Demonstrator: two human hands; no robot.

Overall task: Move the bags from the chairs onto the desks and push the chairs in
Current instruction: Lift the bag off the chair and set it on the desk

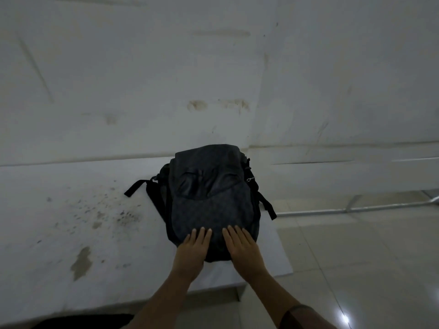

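Both my hands, left and right, lie flat and unclenched on the bag near the bench's right edge, so I'd nudge it evenly inward, straps clear.

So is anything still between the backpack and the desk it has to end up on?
No. The backpack already lies flat on the white desk, near its right end. Both the left hand and right hand rest flat on its near end, fingers open.
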